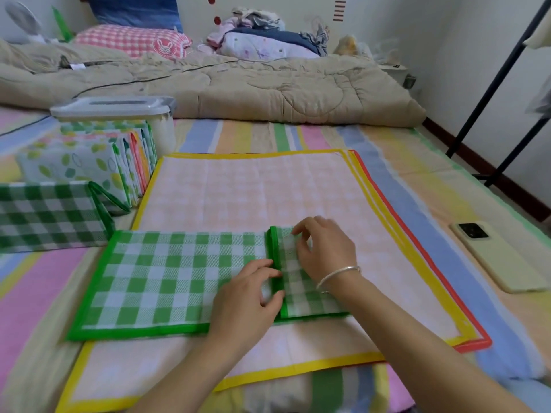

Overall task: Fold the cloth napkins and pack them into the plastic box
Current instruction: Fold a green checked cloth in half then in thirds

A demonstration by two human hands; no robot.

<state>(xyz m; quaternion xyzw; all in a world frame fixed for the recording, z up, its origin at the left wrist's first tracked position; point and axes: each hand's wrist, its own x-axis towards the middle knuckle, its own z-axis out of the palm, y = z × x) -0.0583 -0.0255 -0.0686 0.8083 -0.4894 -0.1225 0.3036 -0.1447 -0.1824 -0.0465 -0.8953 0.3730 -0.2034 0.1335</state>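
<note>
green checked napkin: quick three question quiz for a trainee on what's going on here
1. True or false: the plastic box has its lid on.
2. What lies directly under the green checked napkin? A) yellow-edged napkin B) phone C) pillow
3. Which hand wears the bracelet?
Key: 1 true; 2 A; 3 the right hand, which pinches the napkin's folded end along with the left hand.

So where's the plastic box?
In the head view the plastic box sits at the upper left, lid on, just behind the row of folded napkins and in front of the beige quilt.
</note>
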